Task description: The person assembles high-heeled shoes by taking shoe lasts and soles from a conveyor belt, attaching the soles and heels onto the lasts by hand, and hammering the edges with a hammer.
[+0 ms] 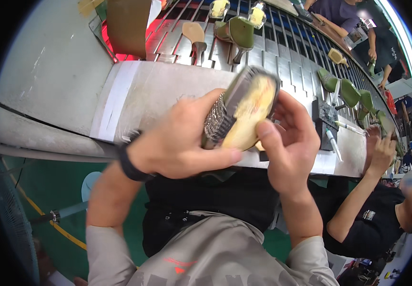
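Observation:
A shoe (258,102) with a pale yellow underside and a glittering silver band is tilted up in front of me, above the ledge. My left hand (172,138), in a black wristband and blurred by motion, grips it around the banded side, with the thumb along the underside. On the opposite side, my right hand (294,148) closes on the shoe's edge; its thumb is against the underside and its curled fingers are partly behind. The far side of the shoe is hidden.
A pale ledge (163,78) borders a slatted metal conveyor (282,52). On that lie a green heeled shoe (239,32), a tan sole piece (194,32) and other shoes. A black block (322,119) and white pen-like tools (333,144) are at right, near a co-worker (368,214).

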Motion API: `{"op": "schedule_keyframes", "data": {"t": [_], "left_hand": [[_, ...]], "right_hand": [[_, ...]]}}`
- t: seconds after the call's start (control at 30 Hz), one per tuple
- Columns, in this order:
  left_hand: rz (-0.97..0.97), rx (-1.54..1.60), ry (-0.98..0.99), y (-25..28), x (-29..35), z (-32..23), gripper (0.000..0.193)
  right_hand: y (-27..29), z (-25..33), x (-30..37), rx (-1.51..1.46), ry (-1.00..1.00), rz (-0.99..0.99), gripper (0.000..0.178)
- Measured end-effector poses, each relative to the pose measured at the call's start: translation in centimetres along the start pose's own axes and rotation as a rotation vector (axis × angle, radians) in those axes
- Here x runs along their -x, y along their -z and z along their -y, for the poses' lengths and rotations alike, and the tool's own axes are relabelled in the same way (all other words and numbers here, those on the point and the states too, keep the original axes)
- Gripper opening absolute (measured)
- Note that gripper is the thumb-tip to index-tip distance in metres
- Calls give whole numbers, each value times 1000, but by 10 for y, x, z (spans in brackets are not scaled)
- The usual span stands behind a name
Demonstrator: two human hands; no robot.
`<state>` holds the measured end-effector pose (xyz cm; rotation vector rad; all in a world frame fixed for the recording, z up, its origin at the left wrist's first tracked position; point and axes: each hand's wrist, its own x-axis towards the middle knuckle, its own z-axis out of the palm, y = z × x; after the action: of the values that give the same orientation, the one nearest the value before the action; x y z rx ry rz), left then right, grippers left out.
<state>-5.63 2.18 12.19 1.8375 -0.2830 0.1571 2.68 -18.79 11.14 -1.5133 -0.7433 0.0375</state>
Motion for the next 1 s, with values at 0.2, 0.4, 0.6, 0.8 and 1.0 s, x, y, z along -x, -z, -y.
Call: {"op": "schedule_keyframes", "data": {"t": [0.2, 0.4, 0.6, 0.8, 1.0], "left_hand": [[305, -774, 99, 37, 23, 42, 65], [116, -836, 29, 28, 32, 59, 60], [133, -834, 4, 29, 34, 63, 56], [118, -815, -13, 29, 35, 63, 56], [156, -836, 62, 31, 34, 60, 48]], "right_hand": [[-12, -36, 50, 390, 309, 150, 38], [-31, -60, 7, 507, 481, 283, 47], [-45, -88, -9, 423, 633, 346, 42], [-46, -94, -20, 385, 760, 317, 31], [-42, -57, -45, 456, 576, 623, 22]]}}
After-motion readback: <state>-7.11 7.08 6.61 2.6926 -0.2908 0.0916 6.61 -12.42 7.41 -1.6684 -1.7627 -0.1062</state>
